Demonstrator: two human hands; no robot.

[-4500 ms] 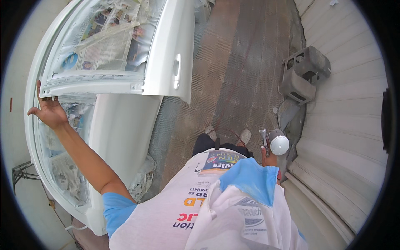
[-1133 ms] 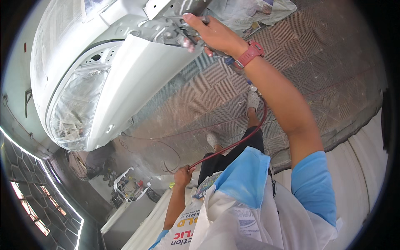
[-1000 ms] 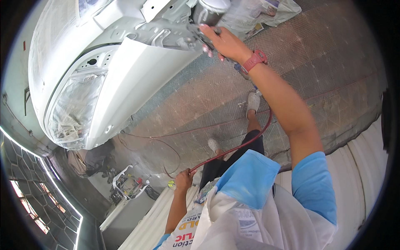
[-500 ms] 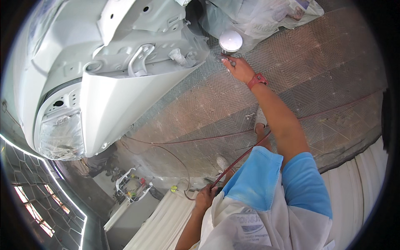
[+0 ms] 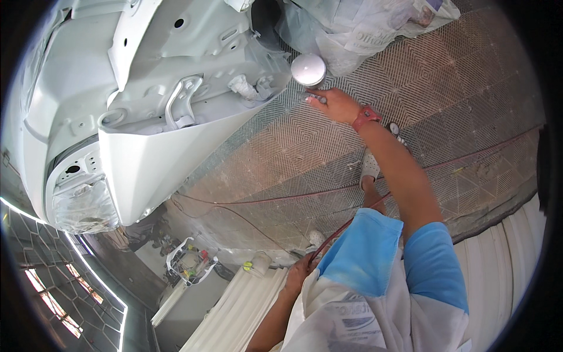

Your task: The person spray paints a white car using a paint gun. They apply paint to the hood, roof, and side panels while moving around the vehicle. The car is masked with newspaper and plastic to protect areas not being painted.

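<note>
My right hand (image 5: 334, 105), with a red watch at the wrist, is closed on a spray gun (image 5: 315, 97) with a white-lidded cup (image 5: 308, 69); the fingers partly hide the gun. It is just right of a white car body's front end (image 5: 152, 149), where bare metal recesses, brackets and holes show. Crumpled plastic and paper masking (image 5: 375, 35) lies beyond the cup. My left hand (image 5: 300, 268), down beside my shirt, is closed round a red air hose (image 5: 337, 233).
The patterned floor (image 5: 446, 105) carries trailing hose lines. At lower left are a white frame with small items (image 5: 176, 252), a pale container (image 5: 261, 264) and pale ribbed panels (image 5: 229, 317). A light-lined wall (image 5: 58, 293) is far left; pale panels (image 5: 492, 270) run at lower right.
My left hand has left the door edge and taken the hose. My right hand has raised the spray gun to the car's front, then moved it slightly rightward and down from the metal recess.
</note>
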